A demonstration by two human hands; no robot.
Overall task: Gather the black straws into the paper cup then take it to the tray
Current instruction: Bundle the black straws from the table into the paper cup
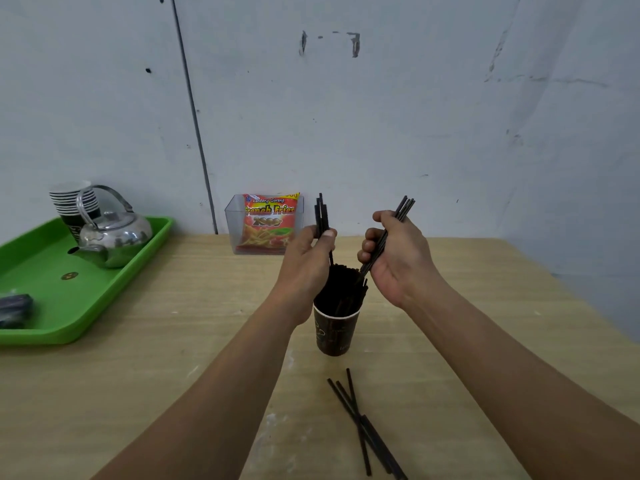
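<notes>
Nearest, on the wooden table (138, 393): a few loose straws (360, 424), black, crossed over one another, just short of the paper cup (335, 332). Upright at mid-table, that dark cup, packed with a thick bunch of straws (343, 289) standing well above its rim. Over the cup, left hand (308, 258), thumb and fingers pinching a small bundle (321, 213) held upright. Beside it, right hand (398, 258), palm turned up, fingers curled round a second bundle (403, 209), tilted up to the right, lower ends down at the bunch. Well apart, far left, the green tray (138, 268), holding a metal kettle (114, 237), a stack of paper cups (74, 199) behind it, and a dark object (15, 308) at the near edge, too blurred to name. Farthest, against the wall (381, 116), a clear box (230, 220) with a red snack packet (268, 223) inside.
</notes>
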